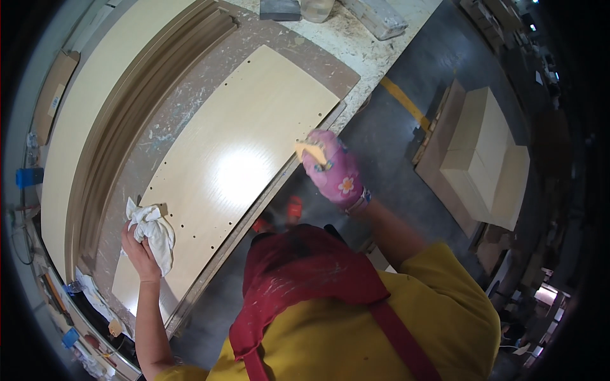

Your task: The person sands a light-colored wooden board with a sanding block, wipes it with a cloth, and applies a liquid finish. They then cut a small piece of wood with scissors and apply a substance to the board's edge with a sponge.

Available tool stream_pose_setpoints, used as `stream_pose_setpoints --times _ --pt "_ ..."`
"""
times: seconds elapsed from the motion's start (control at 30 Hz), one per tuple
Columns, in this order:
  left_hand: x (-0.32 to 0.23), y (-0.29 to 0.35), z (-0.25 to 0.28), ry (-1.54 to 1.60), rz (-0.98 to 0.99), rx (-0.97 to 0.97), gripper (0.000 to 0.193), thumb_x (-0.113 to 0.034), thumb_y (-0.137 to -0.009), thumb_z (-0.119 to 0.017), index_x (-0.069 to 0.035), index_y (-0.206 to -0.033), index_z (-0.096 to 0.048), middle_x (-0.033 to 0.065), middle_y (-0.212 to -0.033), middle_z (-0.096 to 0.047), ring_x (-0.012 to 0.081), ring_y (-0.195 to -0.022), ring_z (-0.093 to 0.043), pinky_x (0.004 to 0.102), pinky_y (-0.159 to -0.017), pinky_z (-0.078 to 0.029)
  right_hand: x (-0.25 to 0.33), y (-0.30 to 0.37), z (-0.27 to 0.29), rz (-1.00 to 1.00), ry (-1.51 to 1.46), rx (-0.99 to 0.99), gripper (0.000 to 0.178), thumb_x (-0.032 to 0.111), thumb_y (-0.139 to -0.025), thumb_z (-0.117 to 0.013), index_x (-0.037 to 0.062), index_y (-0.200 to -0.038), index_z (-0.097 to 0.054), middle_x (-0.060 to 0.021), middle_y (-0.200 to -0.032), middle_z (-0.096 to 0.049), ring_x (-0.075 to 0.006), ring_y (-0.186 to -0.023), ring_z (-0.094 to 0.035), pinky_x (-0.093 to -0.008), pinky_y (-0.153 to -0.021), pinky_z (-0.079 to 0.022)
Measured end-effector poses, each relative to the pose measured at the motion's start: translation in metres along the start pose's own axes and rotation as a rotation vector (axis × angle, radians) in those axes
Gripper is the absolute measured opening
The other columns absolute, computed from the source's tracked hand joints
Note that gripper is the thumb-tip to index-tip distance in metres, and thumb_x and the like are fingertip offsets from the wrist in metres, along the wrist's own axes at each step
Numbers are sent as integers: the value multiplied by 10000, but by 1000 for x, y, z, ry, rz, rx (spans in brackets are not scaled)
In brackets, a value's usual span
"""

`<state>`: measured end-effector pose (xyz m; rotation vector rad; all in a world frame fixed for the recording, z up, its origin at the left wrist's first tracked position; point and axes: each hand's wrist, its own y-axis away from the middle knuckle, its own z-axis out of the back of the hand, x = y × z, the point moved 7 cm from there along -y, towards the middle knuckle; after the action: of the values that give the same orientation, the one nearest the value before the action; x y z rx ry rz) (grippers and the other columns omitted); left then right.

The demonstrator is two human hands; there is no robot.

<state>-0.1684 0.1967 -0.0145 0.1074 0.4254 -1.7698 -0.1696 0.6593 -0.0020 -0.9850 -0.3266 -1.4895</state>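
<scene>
One pale glossy panel [241, 152] with small holes, bare left hand [141, 254] clutching a crumpled white rag [152, 230].

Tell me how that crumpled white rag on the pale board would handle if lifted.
The crumpled white rag looks soft and floppy: it bunches in folds under the bare left hand. Probably light, it should drape, not roll. The glossy pale wooden board beneath may let it slide.

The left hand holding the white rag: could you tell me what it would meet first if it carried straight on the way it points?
Probably only the pale wooden panel under the left hand and white rag; depth is unclear.
</scene>
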Motion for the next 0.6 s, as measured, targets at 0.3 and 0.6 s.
stream_pose_setpoints --times 0.3,0.6 --pt "1 -1 1 2 24 2 335 -218 -934 -445 3 -1182 -489 207 -1271 -466 401 -1157 -442 456 -991 -323 -6 -10 5 55 47 -54 288 112 -791 -663 48 -1061 -587 -154 -993 -624 -328 -893 -626 -383 -752 -521" --pt "6 5 2 7 37 0 317 -173 -909 -460 2 -1170 -497 203 -1272 -466 400 -1157 -442 451 -997 -319 29 3 8 155 -36 23 332 76 -782 -688 67 -1094 -575 -138 -1047 -628 -297 -907 -642 -367 -792 -522"
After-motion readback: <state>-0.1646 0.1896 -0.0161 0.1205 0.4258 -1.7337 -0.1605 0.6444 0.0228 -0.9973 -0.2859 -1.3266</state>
